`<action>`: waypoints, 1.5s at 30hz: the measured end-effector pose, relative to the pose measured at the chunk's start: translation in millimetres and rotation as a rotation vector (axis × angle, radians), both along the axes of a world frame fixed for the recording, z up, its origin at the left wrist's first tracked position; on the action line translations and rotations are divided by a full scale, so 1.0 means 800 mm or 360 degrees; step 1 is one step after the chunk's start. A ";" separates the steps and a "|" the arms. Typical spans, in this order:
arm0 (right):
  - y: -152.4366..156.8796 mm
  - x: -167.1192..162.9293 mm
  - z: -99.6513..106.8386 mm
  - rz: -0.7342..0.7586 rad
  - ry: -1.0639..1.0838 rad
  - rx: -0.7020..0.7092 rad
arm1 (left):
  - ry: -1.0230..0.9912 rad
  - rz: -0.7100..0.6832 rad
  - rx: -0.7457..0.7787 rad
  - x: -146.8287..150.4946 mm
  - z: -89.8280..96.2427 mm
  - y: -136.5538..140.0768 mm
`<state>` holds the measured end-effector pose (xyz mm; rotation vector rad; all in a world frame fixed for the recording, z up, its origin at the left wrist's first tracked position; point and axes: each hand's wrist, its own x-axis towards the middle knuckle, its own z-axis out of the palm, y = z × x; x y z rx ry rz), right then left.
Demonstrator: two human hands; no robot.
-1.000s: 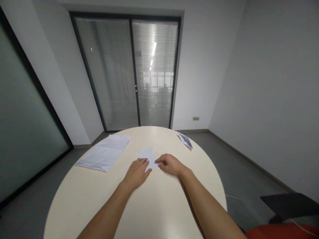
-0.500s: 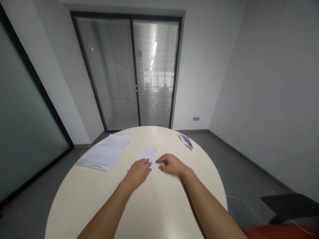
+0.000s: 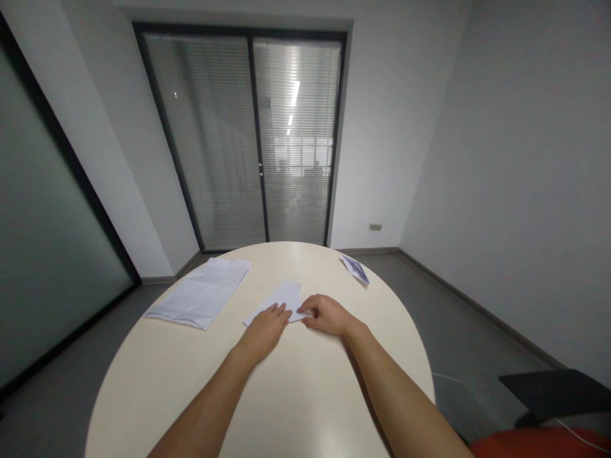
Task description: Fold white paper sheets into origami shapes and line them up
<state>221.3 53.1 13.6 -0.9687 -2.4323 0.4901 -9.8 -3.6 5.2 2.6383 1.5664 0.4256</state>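
Note:
A small white sheet of paper (image 3: pixel 287 293) lies on the round cream table (image 3: pixel 286 394) in front of me, and its near edge looks folded. My left hand (image 3: pixel 267 324) rests flat on the paper's near left part with the fingers stretched forward. From the right, my right hand (image 3: pixel 325 314) has its thumb and index finger closed around the paper's right corner. The fingers of both hands hide part of the near edge.
A stack of larger white sheets (image 3: pixel 203 294) lies at the table's left edge. A folded printed paper (image 3: pixel 356 270) lies at the far right edge. A black chair part (image 3: pixel 556 395) and a red surface (image 3: pixel 539 443) show at the lower right.
The paper's near edge now shows as a straighter line between my hands. My left fingers have shifted slightly, while my right hand is nearly in the same place.

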 end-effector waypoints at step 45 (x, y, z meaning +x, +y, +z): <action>0.018 0.012 -0.015 -0.0515 0.0257 -0.0015 | -0.0644 0.0628 0.0121 -0.018 0.006 0.011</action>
